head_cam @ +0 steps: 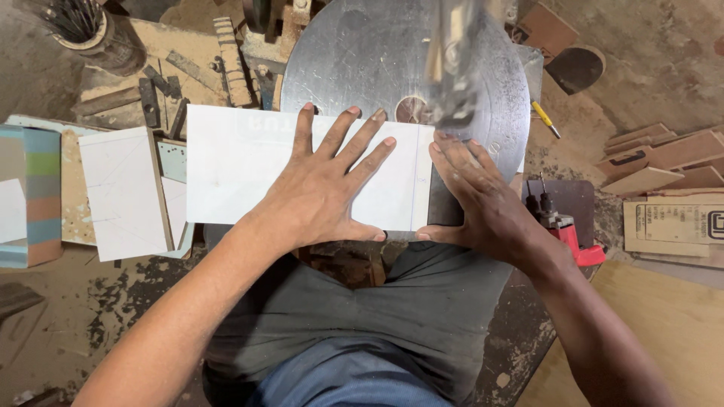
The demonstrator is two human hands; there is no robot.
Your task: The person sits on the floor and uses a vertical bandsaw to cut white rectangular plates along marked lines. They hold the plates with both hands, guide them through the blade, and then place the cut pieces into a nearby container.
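A dusty workshop, sawdust over the floor and offcuts everywhere; in the middle a round steel table [354, 56] with a blurred blade guide [452, 68] coming down near its right half; a white board [241, 162] lies across the table's near edge, its left end hanging well past the rim; the left hand [328, 185] lies flat on the board, fingers spread wide, gripping nothing; the right hand [483, 200] presses flat at the board's right end beside a pencilled line, fingertips just short of the blade; that closeness looks like the main danger, since a slip or a sudden give in the board could carry those fingers in; the unsupported left end might tip and pull the cut off the line; a red drill [566, 226] sits by the right wrist, near enough to be knocked; more white panels [124, 192] lie off the table's left.
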